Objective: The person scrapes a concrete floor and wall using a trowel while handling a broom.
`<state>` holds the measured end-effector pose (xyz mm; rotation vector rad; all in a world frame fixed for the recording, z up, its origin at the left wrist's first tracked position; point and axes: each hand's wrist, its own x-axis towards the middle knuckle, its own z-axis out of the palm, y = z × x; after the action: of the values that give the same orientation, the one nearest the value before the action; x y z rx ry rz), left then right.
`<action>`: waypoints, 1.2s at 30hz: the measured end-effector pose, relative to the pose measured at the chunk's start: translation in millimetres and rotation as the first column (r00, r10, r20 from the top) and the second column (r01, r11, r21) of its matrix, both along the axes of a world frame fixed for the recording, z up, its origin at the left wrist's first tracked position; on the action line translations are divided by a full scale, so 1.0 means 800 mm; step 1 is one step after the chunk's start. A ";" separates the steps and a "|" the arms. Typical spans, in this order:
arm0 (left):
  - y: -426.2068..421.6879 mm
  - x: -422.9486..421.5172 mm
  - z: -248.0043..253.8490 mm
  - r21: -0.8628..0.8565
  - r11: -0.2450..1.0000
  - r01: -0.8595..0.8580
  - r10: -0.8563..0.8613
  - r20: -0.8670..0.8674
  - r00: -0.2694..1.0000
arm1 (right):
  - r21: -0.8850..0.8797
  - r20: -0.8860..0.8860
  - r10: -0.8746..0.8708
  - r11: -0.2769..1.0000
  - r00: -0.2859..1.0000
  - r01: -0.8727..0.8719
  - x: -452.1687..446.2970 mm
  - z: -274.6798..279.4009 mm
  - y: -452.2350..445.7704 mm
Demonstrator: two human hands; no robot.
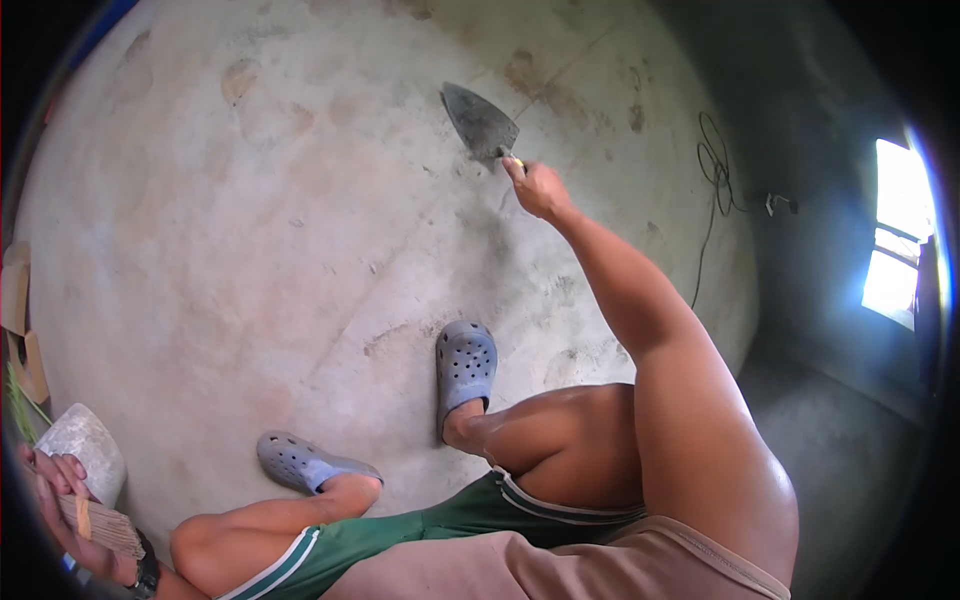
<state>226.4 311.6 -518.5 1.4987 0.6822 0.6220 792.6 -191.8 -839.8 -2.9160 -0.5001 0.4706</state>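
Ahead of me, my right hand (540, 189) is closed around the handle of a pointed trowel (480, 121). Its grey metal blade is held out over the concrete floor, tip toward the upper left; whether it touches the floor I cannot tell. A bit of yellow shows at the handle. At the lower left edge, my left hand (62, 480) has its fingers curled round a brownish, finely ridged bundle (105, 526) with a tan band across it; its exact kind is unclear. A dark watch (147, 570) is on that wrist. Just beyond the hand stands a whitish, dusty container (88, 443).
The stained concrete floor (230, 260) spreads under my feet in grey clogs (467, 362). A thin dark cable (714, 165) lies looped by the right wall, with a bright window (895, 235) farther right. Cardboard pieces (17, 290) and green stalks (22, 402) are at the left edge.
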 end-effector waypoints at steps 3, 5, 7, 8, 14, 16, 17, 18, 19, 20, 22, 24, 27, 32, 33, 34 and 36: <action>0.000 -0.009 -0.010 -0.028 0.978 -0.204 0.202 -0.081 0.976 | 0.059 -0.072 -0.127 0.990 0.989 0.131 0.026 0.005 0.011; 0.001 -0.021 -0.009 -0.009 0.953 -0.301 0.297 -0.152 0.943 | 0.081 -0.170 -0.319 0.938 0.932 0.336 0.027 0.004 0.012; 0.007 -0.026 0.001 -0.150 0.986 0.079 -0.083 -0.024 0.996 | 0.061 -0.110 -0.199 0.977 0.974 0.206 -0.011 0.005 0.014; 0.009 -0.031 0.004 -0.189 0.960 0.205 -0.204 0.028 0.979 | 0.034 -0.061 -0.067 0.997 0.996 0.069 -0.036 0.009 0.016; 0.021 -0.051 0.006 -0.018 0.971 0.240 -0.241 -0.049 0.969 | 0.005 -0.066 -0.119 0.993 0.991 0.119 -0.013 0.002 0.026; -0.001 -0.040 0.006 0.159 0.984 0.085 -0.051 -0.210 0.976 | 0.010 -0.070 -0.169 0.985 0.983 0.170 -0.023 -0.003 0.023; -0.006 -0.038 0.002 0.219 0.975 0.037 0.019 -0.250 0.968 | 0.025 -0.045 -0.140 0.990 0.989 0.141 -0.038 -0.016 0.017; -0.001 -0.046 -0.004 0.222 0.972 0.073 -0.016 -0.251 0.968 | -0.043 -0.112 -0.109 0.994 0.988 0.105 -0.059 0.016 0.030; 0.009 -0.058 -0.010 0.227 0.968 0.106 -0.047 -0.250 0.967 | -0.049 -0.144 -0.077 0.996 0.987 0.071 -0.055 0.028 0.030; 0.026 -0.073 -0.015 0.238 0.961 0.138 -0.077 -0.251 0.965 | -0.050 -0.178 -0.045 0.998 0.983 0.037 -0.052 0.036 0.034; 0.052 -0.093 -0.013 0.225 0.963 0.150 -0.095 -0.238 0.967 | -0.013 -0.177 -0.072 0.997 0.982 0.071 -0.029 0.032 0.038; 0.043 -0.082 -0.007 0.164 0.982 0.094 -0.062 -0.195 0.979 | 0.022 -0.195 -0.112 0.993 0.974 0.118 -0.039 0.016 0.038; 0.028 -0.069 -0.008 0.128 0.989 0.071 -0.049 -0.165 0.985 | -0.032 -0.099 -0.116 0.993 0.988 0.114 -0.072 0.013 0.039; 0.028 -0.070 -0.007 0.080 0.996 0.044 -0.034 -0.133 0.991 | -0.024 -0.168 -0.021 1.000 0.986 0.018 -0.029 0.027 0.044; 0.027 -0.067 -0.004 0.048 0.999 0.026 -0.020 -0.125 0.992 | -0.011 -0.190 -0.088 0.996 0.978 0.087 -0.033 0.024 0.043; 0.026 -0.059 -0.002 0.018 1.000 0.015 -0.013 -0.110 0.994 | 0.009 -0.208 -0.157 0.987 0.965 0.162 -0.037 0.022 0.044; 0.021 -0.052 0.001 -0.009 1.000 0.024 -0.025 -0.081 0.996 | 0.008 -0.130 -0.046 0.999 0.990 0.048 -0.079 0.009 0.040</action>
<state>184.9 328.2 -518.1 1.5290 0.7270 0.5412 729.6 -160.0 -832.3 -2.8555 -0.4135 0.6434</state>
